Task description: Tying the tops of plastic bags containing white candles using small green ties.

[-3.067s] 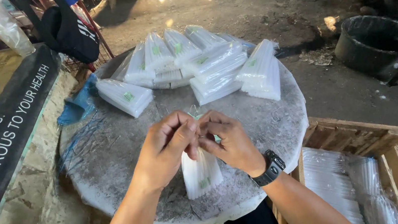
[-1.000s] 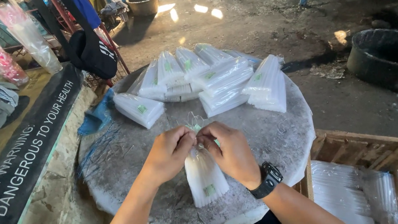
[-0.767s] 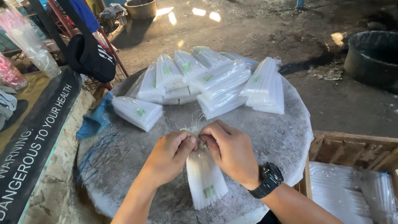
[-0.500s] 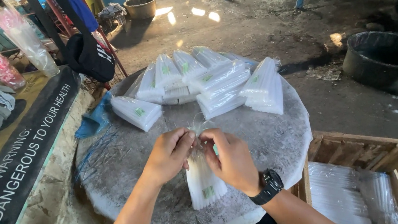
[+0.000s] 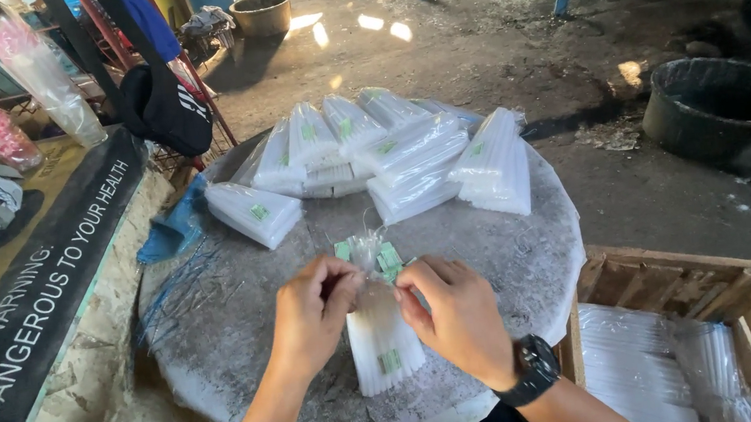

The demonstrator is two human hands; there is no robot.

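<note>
A clear plastic packet of white candles (image 5: 384, 343) lies on the round grey stone table (image 5: 515, 261) in front of me. My left hand (image 5: 312, 316) and my right hand (image 5: 453, 314) pinch the gathered neck of the packet from both sides. The bag's twisted top sticks up between my fingers, with small green labels (image 5: 389, 259) beside it. A black watch sits on my right wrist.
Several filled candle packets (image 5: 379, 158) are piled at the table's far side. A wooden crate (image 5: 696, 334) with more packets stands at my right. A black sign board (image 5: 34, 310) runs along the left. Black tubs (image 5: 716, 107) stand on the dirt floor beyond.
My hands have stayed at the packet's neck, shifting slightly as they work it. The bag's top now stands up more clearly between my fingers.
</note>
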